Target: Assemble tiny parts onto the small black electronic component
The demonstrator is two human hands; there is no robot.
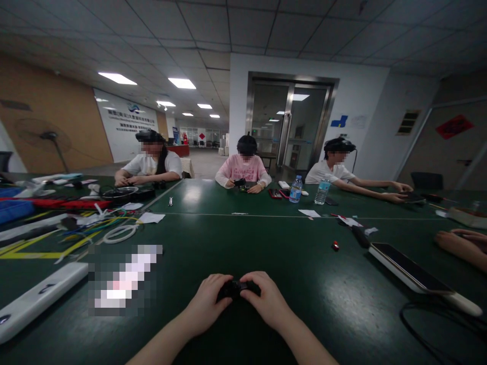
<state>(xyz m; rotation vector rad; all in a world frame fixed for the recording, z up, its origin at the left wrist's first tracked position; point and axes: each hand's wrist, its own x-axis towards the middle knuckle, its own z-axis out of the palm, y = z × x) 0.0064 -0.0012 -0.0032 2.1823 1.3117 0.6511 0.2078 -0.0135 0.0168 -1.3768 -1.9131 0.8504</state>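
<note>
A small black object, its exact kind too dark to make out, is held between my two hands just above the green table. My left hand is closed around its left end, fingers over the back and thumb in front. At the other end my right hand grips it between thumb and fingers. Both hands hide much of the object. To the left of my hands lies a blurred-out bright rectangular thing, touched by neither hand.
A long white device lies at the left, near a coiled white cable. Rightward are a small red item, a tablet-like device and a black cable. Two water bottles stand farther back. Several people sit around the table.
</note>
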